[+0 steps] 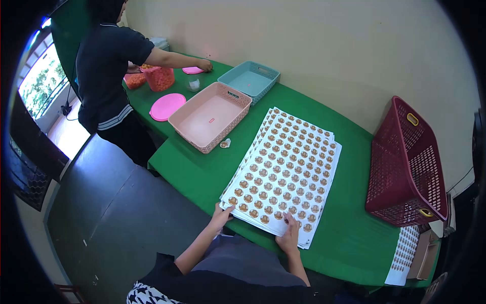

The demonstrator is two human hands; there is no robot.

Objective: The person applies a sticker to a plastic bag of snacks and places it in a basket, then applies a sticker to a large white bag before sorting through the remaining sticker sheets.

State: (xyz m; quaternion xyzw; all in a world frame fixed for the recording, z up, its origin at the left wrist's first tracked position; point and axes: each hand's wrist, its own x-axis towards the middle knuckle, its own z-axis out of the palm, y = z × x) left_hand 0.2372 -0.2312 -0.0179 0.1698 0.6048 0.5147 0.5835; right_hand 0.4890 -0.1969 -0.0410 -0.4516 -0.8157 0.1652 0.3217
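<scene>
A stack of white sticker sheets (283, 167), printed with rows of round brown labels, lies on the green cloth in front of me. My left hand (220, 218) is closed on the near left corner, thumb on top and the other fingers hidden under the edge. At the near edge further right, my right hand (289, 234) pinches the sheets, with fingertips over the bottom rows of labels. The sheets in the stack are slightly fanned, so several edges show at the left and bottom. A small loose sticker piece (225, 144) rests beyond the stack's left side.
A pink basket (202, 114) and a teal basket (242, 81) stand beyond the sheets. A tall maroon basket (387, 167) is at right, near another label sheet (403, 256). Far left, a person (109, 71) reaches over pink tubs (159, 78) and a pink lid (167, 107).
</scene>
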